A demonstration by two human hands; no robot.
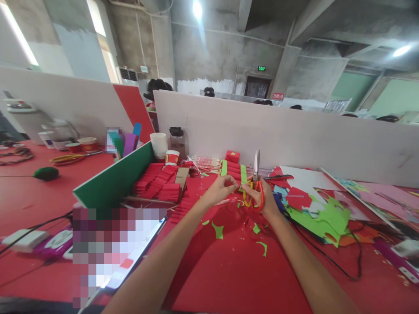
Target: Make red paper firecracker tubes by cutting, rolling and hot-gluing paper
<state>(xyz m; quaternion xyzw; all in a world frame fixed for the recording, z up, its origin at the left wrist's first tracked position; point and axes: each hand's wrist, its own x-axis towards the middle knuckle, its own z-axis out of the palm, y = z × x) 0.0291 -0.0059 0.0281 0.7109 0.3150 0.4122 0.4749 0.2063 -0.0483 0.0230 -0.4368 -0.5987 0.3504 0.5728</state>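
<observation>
Green scraps (218, 230) just short of the fingers: likely light, easily creased. Right hand (269, 201) grasps scissors (255, 177), blades up past its fingers; should feel rigid, hold handle end. Left hand (224, 187) curled, can't tell if gripping. Beyond, leftward: patterned cup (172, 158), stacked white cups (159, 145), bottle (177, 147); contents unclear from here.

High at one o'clock glowed a green sign (261, 68), at two a red sign (278, 96) in white lettering, both too small to read; at seven, a lit screen's (131, 249) slanting digits resembled "06".
</observation>
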